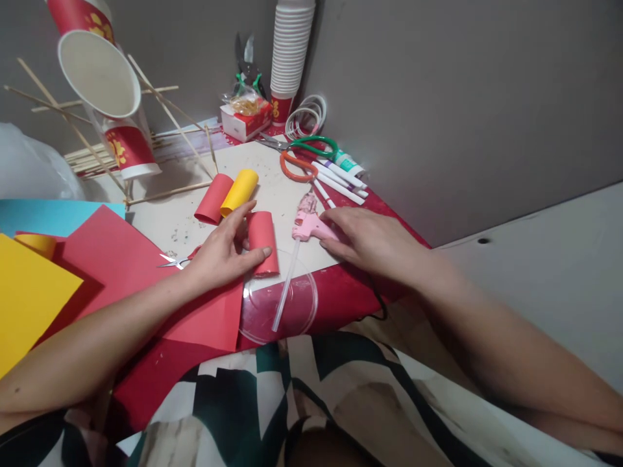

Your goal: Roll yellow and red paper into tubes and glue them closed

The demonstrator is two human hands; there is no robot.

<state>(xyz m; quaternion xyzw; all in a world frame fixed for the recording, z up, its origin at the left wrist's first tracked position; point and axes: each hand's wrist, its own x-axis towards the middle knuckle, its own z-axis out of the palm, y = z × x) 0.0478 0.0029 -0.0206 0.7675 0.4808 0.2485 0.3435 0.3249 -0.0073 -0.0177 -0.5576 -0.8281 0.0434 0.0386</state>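
Note:
My left hand (221,250) is around a red paper tube (263,241), its thumb across the tube's front and its fingers at the left side. My right hand (363,239) grips the handle of a pink glue gun (306,224), which lies on its side with a long clear glue stick (286,285) sticking out toward me. Just beyond my left fingers lie a second red paper tube (214,198) and a yellow paper tube (239,192). Small scissors (176,261) are partly hidden behind my left hand.
Red paper sheets (117,259) and a yellow sheet (34,292) cover the left side. A frame of wooden sticks (170,193) with paper cups (131,149) stands behind. Farther back are green-and-orange scissors (299,159), white markers (341,185) and stacked cups (291,58). A grey wall borders the right.

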